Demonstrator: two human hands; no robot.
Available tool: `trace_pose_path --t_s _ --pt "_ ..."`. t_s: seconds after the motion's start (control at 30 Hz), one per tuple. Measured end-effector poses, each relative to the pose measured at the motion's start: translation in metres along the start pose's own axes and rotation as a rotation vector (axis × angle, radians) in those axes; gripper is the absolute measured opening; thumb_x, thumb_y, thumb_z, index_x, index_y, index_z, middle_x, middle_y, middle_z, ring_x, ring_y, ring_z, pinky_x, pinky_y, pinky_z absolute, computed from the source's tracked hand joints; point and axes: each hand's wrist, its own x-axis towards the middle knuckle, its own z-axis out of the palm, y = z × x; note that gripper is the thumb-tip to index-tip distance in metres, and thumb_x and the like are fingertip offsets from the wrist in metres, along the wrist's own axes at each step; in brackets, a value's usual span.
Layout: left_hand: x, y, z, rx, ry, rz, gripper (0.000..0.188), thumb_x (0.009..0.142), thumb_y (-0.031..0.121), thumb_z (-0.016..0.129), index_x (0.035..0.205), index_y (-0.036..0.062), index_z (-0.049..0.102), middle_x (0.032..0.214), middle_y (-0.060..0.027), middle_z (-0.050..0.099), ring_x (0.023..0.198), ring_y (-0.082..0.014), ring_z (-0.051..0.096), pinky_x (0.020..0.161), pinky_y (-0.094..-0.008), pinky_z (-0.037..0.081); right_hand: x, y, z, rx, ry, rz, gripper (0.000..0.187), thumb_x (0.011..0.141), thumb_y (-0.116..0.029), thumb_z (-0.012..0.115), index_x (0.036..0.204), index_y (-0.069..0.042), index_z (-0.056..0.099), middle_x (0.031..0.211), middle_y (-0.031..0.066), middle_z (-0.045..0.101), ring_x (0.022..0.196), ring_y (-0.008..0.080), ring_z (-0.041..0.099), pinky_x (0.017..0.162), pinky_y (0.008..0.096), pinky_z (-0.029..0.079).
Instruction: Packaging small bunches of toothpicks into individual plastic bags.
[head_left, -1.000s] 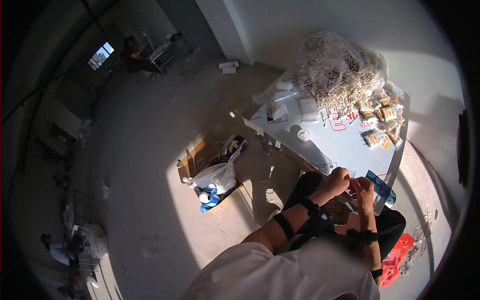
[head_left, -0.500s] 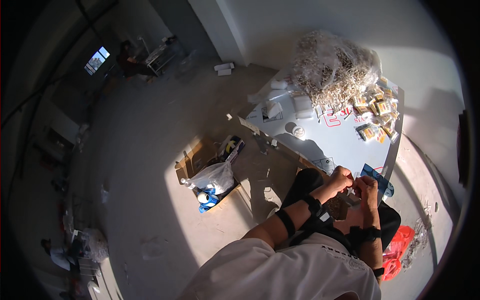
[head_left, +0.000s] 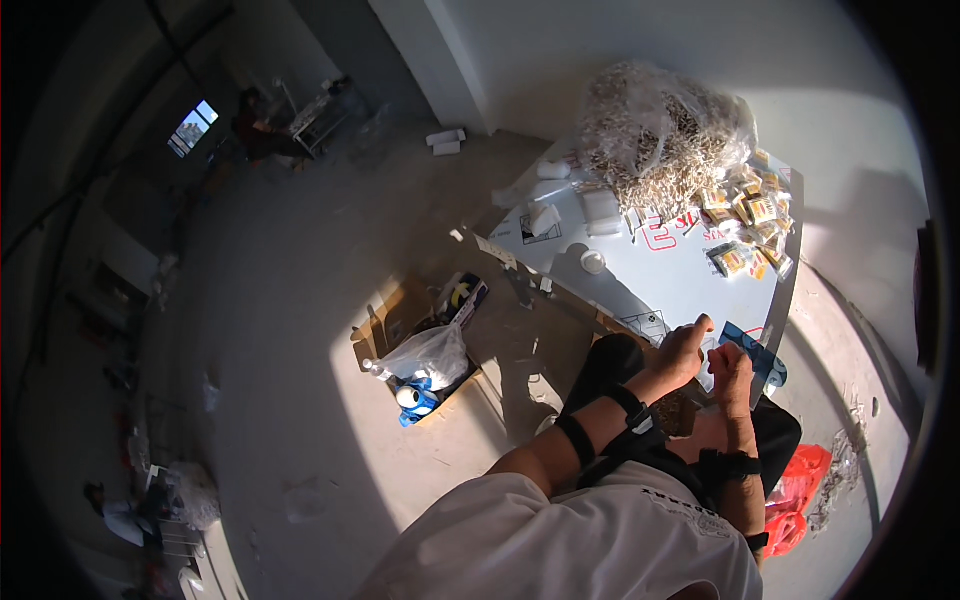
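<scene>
Over my lap, at the near edge of the table, my left hand (head_left: 683, 352) is closed with one digit pointing up. Close beside it, slightly apart, my right hand (head_left: 733, 375) is curled into a fist-like grip. Whatever either hand holds is hidden or too small to make out. A blue patterned flat piece (head_left: 768, 368) lies just beyond my right hand. Below my hands, a small brown open box (head_left: 677, 414) rests between my legs. On the table (head_left: 620, 284) sits a big clear bag of thin pale sticks (head_left: 665, 140), next to several small packets with yellow-brown labels (head_left: 762, 209).
A small round white container (head_left: 593, 262) and clear plastic packs (head_left: 602, 212) lie on the table. A cardboard box (head_left: 372, 322) with a plastic bag stands on the floor at left; a red plastic bag (head_left: 800, 490) lies at right. Other people sit far off at left.
My hands have drawn apart from touching at the fingertips. The left has risen slightly with a digit up; the right has curled tighter. The things on the table look unmoved.
</scene>
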Motion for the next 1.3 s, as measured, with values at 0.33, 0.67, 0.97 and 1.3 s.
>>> trace_pose_path --t_s 0.33,0.67,0.97,1.3 --pt "0.004 -0.010 0.040 -0.309 0.024 -0.123 0.020 0.073 -0.006 0.051 0.091 0.0018 0.053 0.058 -0.0079 0.049 0.053 -0.0167 0.052 0.049 -0.0327 0.040 -0.034 0.008 -0.032 1.019 -0.223 0.839 0.034 0.092 -0.035 0.062 0.095 -0.002 0.061 0.074 0.0076 0.063 0.058 0.0117 0.053 0.046 0.0182 0.037" --pt "-0.001 0.005 0.079 -0.372 -0.099 -0.239 0.027 0.076 -0.003 0.052 0.101 0.0038 0.057 0.061 -0.0082 0.053 0.055 -0.0170 0.056 0.050 -0.0332 0.044 -0.048 0.087 -0.015 1.720 -0.038 0.997 0.012 0.092 -0.015 0.061 0.094 -0.004 0.056 0.078 0.0026 0.056 0.062 0.0096 0.050 0.050 0.0183 0.042" --pt "0.010 -0.014 0.090 -0.225 0.025 -0.141 0.004 0.079 0.003 0.062 0.080 0.0023 0.058 0.064 -0.0066 0.055 0.059 -0.0150 0.054 0.053 -0.0303 0.043 -0.046 0.052 -0.034 1.338 0.144 0.902 0.012 0.093 -0.015 0.060 0.091 -0.004 0.055 0.079 0.0037 0.055 0.061 0.0084 0.048 0.050 0.0184 0.040" --pt "0.016 -0.007 0.103 -0.240 -0.140 -0.189 0.012 0.073 0.010 0.067 0.078 0.0003 0.061 0.065 -0.0078 0.058 0.062 -0.0162 0.056 0.056 -0.0317 0.044 -0.052 0.094 -0.035 1.354 0.252 0.763 0.006 0.092 -0.009 0.059 0.094 -0.004 0.059 0.074 0.0025 0.057 0.060 0.0074 0.052 0.046 0.0178 0.039"
